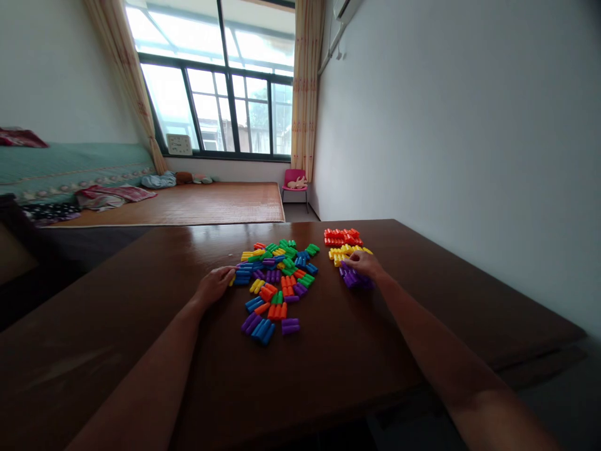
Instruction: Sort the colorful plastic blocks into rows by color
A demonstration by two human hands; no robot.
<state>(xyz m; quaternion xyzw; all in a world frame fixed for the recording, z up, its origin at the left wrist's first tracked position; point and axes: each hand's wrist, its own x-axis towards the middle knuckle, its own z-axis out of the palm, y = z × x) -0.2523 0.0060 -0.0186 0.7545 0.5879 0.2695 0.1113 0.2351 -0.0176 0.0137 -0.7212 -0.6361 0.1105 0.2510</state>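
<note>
Small plastic pieces in blue, green, orange, yellow and purple lie in a mixed pile (287,285) on the dark brown table (328,363). At the pile's left edge is my left hand (216,283), its fingers closed beside blue and yellow pieces; what they hold, if anything, is hidden. To the right, pieces form groups by colour: red-orange (343,237) at the back, yellow (342,252) in the middle, purple (354,277) nearest me. My right hand (364,263) is over the purple group, fingers pinched on a purple piece.
Beyond the table stands a low bed (220,200) with cloths and a blanket on it. A pink chair (295,178) holding a soft toy is by the curtain, under the large window. A white wall runs along the right.
</note>
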